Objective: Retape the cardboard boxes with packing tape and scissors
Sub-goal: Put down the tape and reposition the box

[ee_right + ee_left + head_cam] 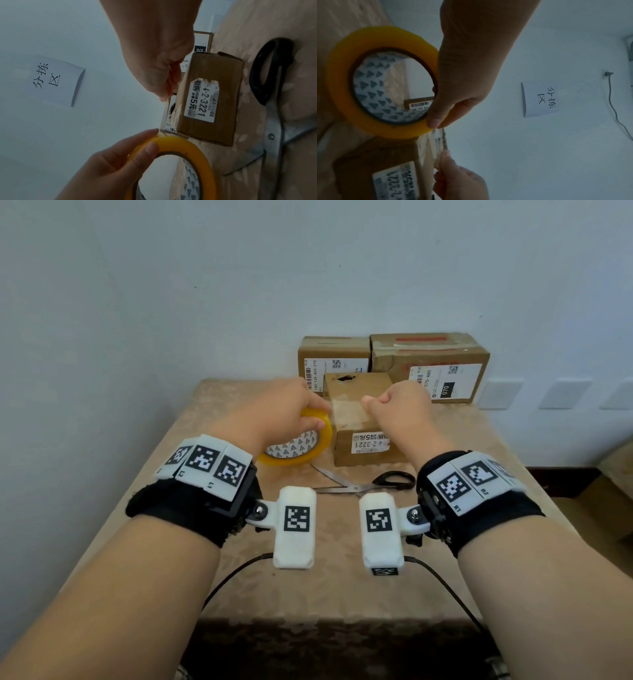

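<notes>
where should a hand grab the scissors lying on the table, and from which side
Take the scissors by the black handle loops, which point toward the person's right, so the right hand could come down from that side. The blades lie open toward the left, under the tape roll, so keep off that end. The right hand would first need to free itself of the tape strip.

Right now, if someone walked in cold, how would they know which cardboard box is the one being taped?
Start at the beige table against the wall, where three boxes sit at the far end. Two larger boxes stand side by side at the back; the small box sits alone in front of them, above the scissors. Only its front label reads 4-2-3221.
</notes>
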The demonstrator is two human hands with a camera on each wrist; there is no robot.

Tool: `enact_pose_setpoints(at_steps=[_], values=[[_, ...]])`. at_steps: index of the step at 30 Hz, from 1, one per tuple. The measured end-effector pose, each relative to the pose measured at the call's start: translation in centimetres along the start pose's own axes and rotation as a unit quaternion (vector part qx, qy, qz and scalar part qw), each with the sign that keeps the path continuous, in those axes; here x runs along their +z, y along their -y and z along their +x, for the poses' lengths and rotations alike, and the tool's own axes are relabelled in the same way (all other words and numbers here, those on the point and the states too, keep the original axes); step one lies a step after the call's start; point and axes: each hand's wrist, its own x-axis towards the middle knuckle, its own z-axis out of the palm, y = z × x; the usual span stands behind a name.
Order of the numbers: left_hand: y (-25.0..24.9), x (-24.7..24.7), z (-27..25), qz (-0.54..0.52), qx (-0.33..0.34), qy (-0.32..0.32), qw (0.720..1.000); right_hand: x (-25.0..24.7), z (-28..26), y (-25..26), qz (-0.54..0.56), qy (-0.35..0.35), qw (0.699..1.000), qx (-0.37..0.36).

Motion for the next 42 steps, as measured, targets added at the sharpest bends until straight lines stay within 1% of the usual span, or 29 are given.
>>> enact_pose_setpoints(at_steps=[4,8,13,15,17,18,19,20,21,22,23,24,25,26,28,31,34,36,39,41,42], values=[[-0.1,-0.3,1.1,0.005,-0.007,0.008,1.000,0.5,0.6,-0.3,-0.036,0.006,0.999,0.000],[0.2,0.0,2.0,0.006,-0.015,0.038,0.999,1.5,1.3,-0.9,-0.057,0.025,0.998,0.000],[0.3,0.5,2.8,0.014,-0.016,0.063,0.998,1.9,1.5,-1.1,-0.137,0.025,0.990,-0.010],[0.2,0.6,2.9,0.026,-0.008,0.066,0.997,1.9,1.3,-1.5,-0.149,0.009,0.989,-0.007],[0.1,0.7,2.8,0.032,0.003,0.065,0.997,0.9,1.0,-2.1,-0.123,-0.014,0.992,0.027],[0.1,0.7,2.7,0.036,0.010,0.063,0.997,0.3,0.7,-2.2,-0.125,-0.033,0.992,0.014],[0.2,0.7,2.6,0.040,0.017,0.060,0.997,-0.1,0.4,-2.1,-0.130,-0.046,0.990,-0.029],[0.2,0.8,2.6,0.043,0.022,0.057,0.997,-0.4,0.0,-1.9,-0.135,-0.035,0.986,-0.094],[0.2,0.8,2.6,0.043,0.024,0.052,0.997,-0.3,-0.3,-1.6,-0.143,0.008,0.976,-0.166],[0.3,0.9,2.5,0.036,0.023,0.044,0.998,0.0,-0.8,-1.2,-0.163,0.079,0.958,-0.221],[0.3,0.9,2.3,0.021,0.017,0.033,0.999,0.4,-1.3,-1.0,-0.202,0.156,0.937,-0.239],[0.4,0.9,2.1,0.002,0.007,0.021,1.000,0.8,-1.6,-1.1,-0.245,0.213,0.916,-0.234],[0.6,0.9,1.9,-0.014,-0.001,0.011,1.000,1.0,-1.8,-1.3,-0.283,0.243,0.903,-0.216],[0.9,0.9,1.6,-0.023,-0.006,0.004,1.000,1.2,-1.8,-1.7,-0.305,0.252,0.897,-0.199],[1.6,0.9,1.0,-0.039,-0.016,-0.002,0.999,1.2,-1.8,-2.2,-0.324,0.241,0.896,-0.186],[2.0,0.9,0.3,-0.062,-0.028,-0.004,0.998,1.6,-1.5,-2.5,-0.331,0.219,0.898,-0.191],[1.7,0.7,0.4,-0.054,-0.029,0.005,0.998,1.8,-1.3,-2.9,-0.324,0.210,0.901,-0.197],[1.8,0.2,0.7,-0.016,-0.030,0.015,0.999,1.7,-1.2,-3.3,-0.313,0.204,0.905,-0.205],[2.2,-0.2,0.8,0.081,-0.027,0.049,0.995,1.5,-1.2,-3.7,-0.301,0.204,0.906,-0.217],[2.2,0.0,0.7,0.103,-0.024,0.057,0.993,1.3,-1.1,-3.4,-0.287,0.205,0.911,-0.214],[2.2,0.2,0.8,0.103,-0.018,0.059,0.993,1.2,-1.2,-3.0,-0.272,0.206,0.918,-0.201]])
